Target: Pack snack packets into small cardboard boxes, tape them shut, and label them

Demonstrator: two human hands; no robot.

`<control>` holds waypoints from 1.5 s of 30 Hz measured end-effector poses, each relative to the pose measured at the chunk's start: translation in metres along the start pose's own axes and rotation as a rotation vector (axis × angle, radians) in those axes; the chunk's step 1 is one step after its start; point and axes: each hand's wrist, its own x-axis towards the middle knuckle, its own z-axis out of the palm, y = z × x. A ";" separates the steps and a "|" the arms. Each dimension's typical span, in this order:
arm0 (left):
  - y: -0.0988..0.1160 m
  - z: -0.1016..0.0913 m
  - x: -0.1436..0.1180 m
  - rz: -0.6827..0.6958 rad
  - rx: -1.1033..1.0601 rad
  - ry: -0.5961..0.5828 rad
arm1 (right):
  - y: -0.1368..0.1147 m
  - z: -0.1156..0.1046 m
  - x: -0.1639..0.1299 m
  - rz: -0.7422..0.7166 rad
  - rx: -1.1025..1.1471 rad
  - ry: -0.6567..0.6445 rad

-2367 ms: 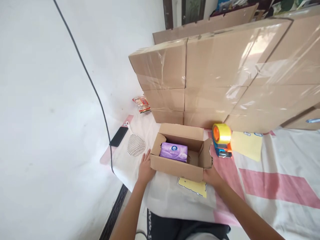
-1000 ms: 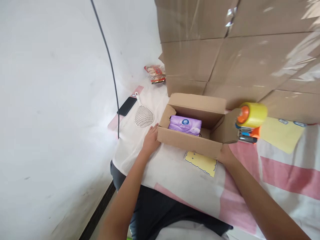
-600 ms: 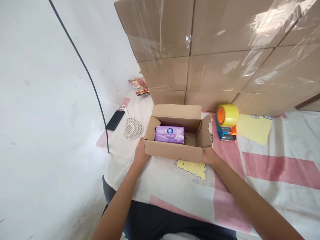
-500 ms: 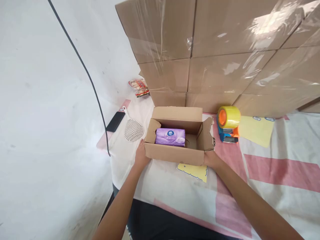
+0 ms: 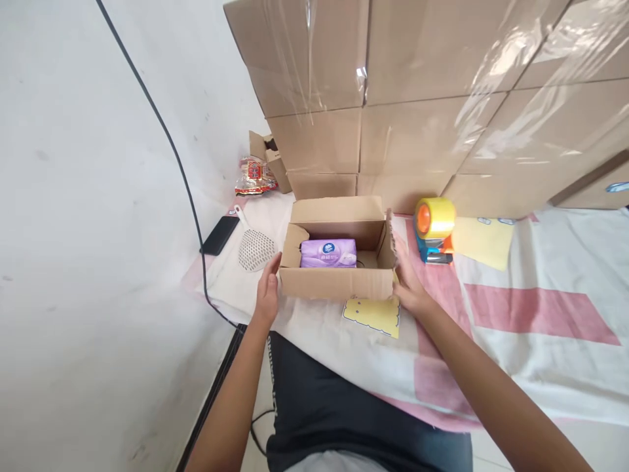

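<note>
Bright, even daylight; strong glare on wrapped stacked cartons (image 5: 432,85); wall left of them washed out; edges bowed.

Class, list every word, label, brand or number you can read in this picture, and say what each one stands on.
None can be read.
Purple pack in the open box: round blue logo and white print, too small.
Red snack packet: print blurred.
Yellow sheets: only small blue marks along an edge, unreadable.
</note>
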 end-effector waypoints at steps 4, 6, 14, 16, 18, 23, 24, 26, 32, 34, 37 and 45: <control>0.042 -0.018 0.017 0.303 -0.028 -0.089 | -0.016 -0.010 0.000 -0.067 0.026 0.031; 0.062 -0.027 0.033 0.384 0.155 -0.209 | -0.025 -0.012 0.001 -0.090 0.005 0.029; 0.097 -0.022 0.079 0.527 0.607 -0.456 | -0.049 -0.007 0.012 -0.126 -0.145 -0.030; 0.095 -0.017 0.076 0.514 0.519 -0.357 | -0.049 -0.005 0.013 -0.083 -0.130 0.010; 0.093 -0.012 0.068 0.444 0.385 -0.199 | -0.047 -0.002 0.013 -0.044 -0.090 0.041; 0.090 -0.004 0.050 0.362 0.174 -0.142 | -0.039 0.006 0.021 0.003 0.069 0.071; 0.090 -0.005 0.049 0.367 0.148 -0.167 | -0.039 0.007 0.024 -0.001 0.098 0.083; 0.090 -0.008 0.048 0.374 0.109 -0.203 | -0.041 0.010 0.031 0.018 0.147 0.106; 0.079 -0.012 0.050 0.396 -0.052 -0.233 | -0.033 -0.002 0.050 0.238 0.236 0.051; 0.071 -0.010 0.048 0.419 -0.107 -0.157 | -0.028 -0.007 0.055 0.264 0.226 0.038; 0.064 -0.010 0.037 0.472 -0.029 -0.096 | -0.025 -0.007 0.056 0.256 0.221 0.106; 0.077 -0.036 -0.006 0.637 0.206 -0.105 | -0.030 -0.005 0.048 -0.176 -0.221 0.123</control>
